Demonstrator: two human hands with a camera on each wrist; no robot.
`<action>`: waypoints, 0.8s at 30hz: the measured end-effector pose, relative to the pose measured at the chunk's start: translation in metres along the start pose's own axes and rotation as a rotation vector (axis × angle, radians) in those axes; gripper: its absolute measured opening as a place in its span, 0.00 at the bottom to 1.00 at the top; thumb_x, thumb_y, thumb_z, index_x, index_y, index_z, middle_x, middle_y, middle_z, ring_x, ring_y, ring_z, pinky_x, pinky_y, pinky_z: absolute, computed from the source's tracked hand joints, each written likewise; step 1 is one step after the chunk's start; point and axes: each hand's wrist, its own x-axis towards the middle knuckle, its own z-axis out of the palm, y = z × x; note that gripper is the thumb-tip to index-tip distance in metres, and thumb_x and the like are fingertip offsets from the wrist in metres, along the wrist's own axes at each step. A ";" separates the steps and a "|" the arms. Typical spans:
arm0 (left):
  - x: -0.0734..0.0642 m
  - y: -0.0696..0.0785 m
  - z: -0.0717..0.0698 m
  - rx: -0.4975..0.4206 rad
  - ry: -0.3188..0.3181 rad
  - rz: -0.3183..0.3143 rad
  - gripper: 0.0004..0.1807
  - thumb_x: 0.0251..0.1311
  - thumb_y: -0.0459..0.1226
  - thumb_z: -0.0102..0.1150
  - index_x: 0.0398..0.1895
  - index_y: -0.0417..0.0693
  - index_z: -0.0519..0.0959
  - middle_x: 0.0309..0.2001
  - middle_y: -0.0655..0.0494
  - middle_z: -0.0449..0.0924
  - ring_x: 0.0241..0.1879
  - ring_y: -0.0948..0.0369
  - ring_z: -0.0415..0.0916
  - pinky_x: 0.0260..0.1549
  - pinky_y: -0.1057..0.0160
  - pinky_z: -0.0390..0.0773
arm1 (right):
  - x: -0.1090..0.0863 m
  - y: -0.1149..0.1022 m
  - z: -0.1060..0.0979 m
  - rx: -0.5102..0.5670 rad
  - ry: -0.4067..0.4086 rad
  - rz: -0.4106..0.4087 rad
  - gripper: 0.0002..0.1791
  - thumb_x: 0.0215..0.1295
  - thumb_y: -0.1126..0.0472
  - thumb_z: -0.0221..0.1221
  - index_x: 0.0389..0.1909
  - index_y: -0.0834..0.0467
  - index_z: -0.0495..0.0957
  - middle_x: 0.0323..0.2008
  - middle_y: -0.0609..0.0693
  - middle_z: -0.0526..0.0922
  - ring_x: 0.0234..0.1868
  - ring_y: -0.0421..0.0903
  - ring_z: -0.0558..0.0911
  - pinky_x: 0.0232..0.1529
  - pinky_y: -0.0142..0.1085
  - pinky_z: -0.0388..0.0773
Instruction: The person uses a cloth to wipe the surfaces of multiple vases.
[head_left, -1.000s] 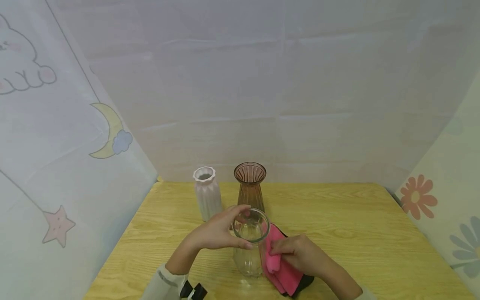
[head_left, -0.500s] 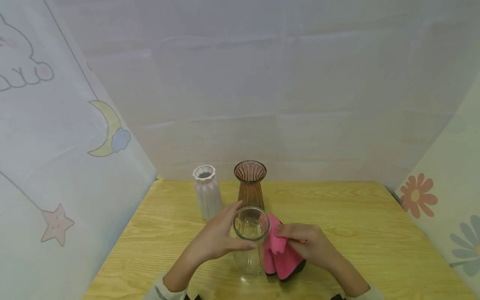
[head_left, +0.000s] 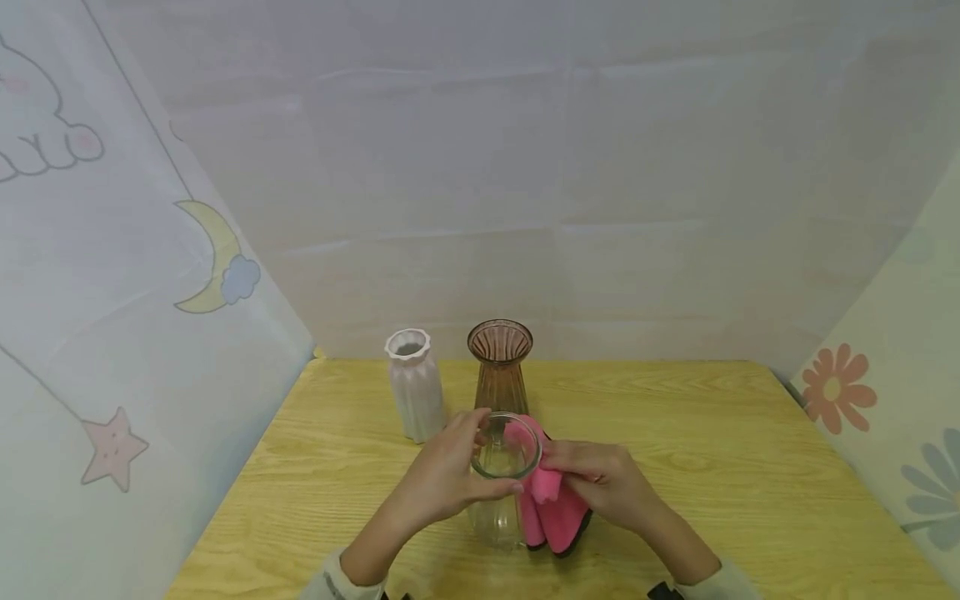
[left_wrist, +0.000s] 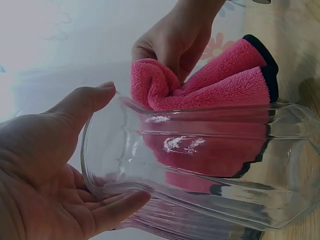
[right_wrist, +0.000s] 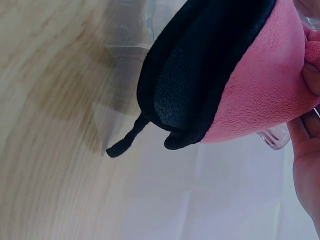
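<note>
A clear glass vase (head_left: 501, 508) stands upright on the table, its mouth toward me. My left hand (head_left: 442, 471) holds it about the rim and neck; in the left wrist view the thumb lies on one side of the vase (left_wrist: 210, 165) and the fingers on the other. Bunched in my right hand (head_left: 611, 483) is a pink cloth (head_left: 558, 521) with dark edging. The cloth (left_wrist: 225, 82) lies against the vase's right side, near the neck. In the right wrist view the cloth's dark underside and a small loop (right_wrist: 127, 140) hang below the fingers, which are partly cut off.
Behind the clear vase stands a brown ribbed glass vase (head_left: 501, 379). To its left is a pale pinkish-white fluted vase (head_left: 417, 396). The wooden table (head_left: 712, 450) ends at a pale sheet backdrop (head_left: 525, 167) behind, with printed sheets at both sides.
My right hand has risen and moved left, bringing the cloth up from beside the vase's lower part to its rim. The left hand has shifted slightly at the rim.
</note>
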 end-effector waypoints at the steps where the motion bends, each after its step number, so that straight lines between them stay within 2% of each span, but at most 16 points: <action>1: 0.001 -0.001 0.000 -0.001 -0.005 0.004 0.55 0.49 0.62 0.74 0.73 0.40 0.64 0.60 0.48 0.75 0.55 0.55 0.79 0.51 0.53 0.81 | 0.000 0.000 0.000 -0.005 -0.003 -0.005 0.25 0.48 0.85 0.66 0.45 0.60 0.89 0.45 0.57 0.89 0.51 0.52 0.87 0.56 0.30 0.78; 5: 0.003 -0.003 -0.003 -0.021 -0.032 0.012 0.54 0.49 0.60 0.75 0.73 0.41 0.64 0.61 0.49 0.75 0.55 0.54 0.79 0.52 0.52 0.81 | -0.001 0.000 0.002 -0.030 -0.013 -0.022 0.22 0.51 0.82 0.67 0.45 0.60 0.89 0.45 0.57 0.89 0.51 0.52 0.87 0.56 0.30 0.78; 10: 0.005 -0.006 -0.006 -0.086 -0.075 0.023 0.54 0.49 0.58 0.76 0.73 0.42 0.63 0.61 0.48 0.75 0.55 0.51 0.79 0.51 0.55 0.81 | -0.003 0.001 0.004 -0.034 -0.026 -0.040 0.10 0.68 0.70 0.63 0.45 0.60 0.89 0.45 0.57 0.89 0.51 0.51 0.87 0.56 0.31 0.78; 14: 0.007 -0.009 -0.007 -0.114 -0.095 0.043 0.53 0.50 0.57 0.76 0.74 0.43 0.63 0.60 0.50 0.75 0.56 0.51 0.79 0.52 0.57 0.81 | -0.006 0.002 0.006 -0.037 -0.037 -0.061 0.12 0.75 0.63 0.56 0.45 0.59 0.89 0.44 0.56 0.89 0.50 0.52 0.87 0.56 0.31 0.78; 20: 0.010 -0.012 -0.009 -0.097 -0.108 0.067 0.51 0.50 0.56 0.76 0.74 0.45 0.63 0.62 0.53 0.75 0.56 0.57 0.78 0.51 0.58 0.80 | -0.012 0.006 0.008 -0.098 -0.054 -0.083 0.16 0.78 0.58 0.52 0.43 0.57 0.89 0.43 0.54 0.90 0.46 0.52 0.89 0.55 0.31 0.79; 22: 0.011 -0.013 -0.009 -0.103 -0.111 0.076 0.51 0.51 0.55 0.76 0.74 0.45 0.63 0.63 0.53 0.74 0.56 0.57 0.77 0.52 0.57 0.79 | -0.014 0.007 0.008 -0.108 -0.069 -0.080 0.14 0.77 0.58 0.54 0.43 0.56 0.89 0.43 0.53 0.90 0.46 0.52 0.88 0.55 0.31 0.79; 24: 0.013 -0.014 -0.009 -0.121 -0.115 0.083 0.51 0.51 0.54 0.76 0.74 0.44 0.63 0.64 0.52 0.74 0.57 0.57 0.77 0.52 0.57 0.79 | -0.015 0.007 0.006 -0.104 -0.088 -0.072 0.09 0.73 0.63 0.60 0.43 0.56 0.89 0.44 0.53 0.89 0.47 0.52 0.88 0.55 0.31 0.79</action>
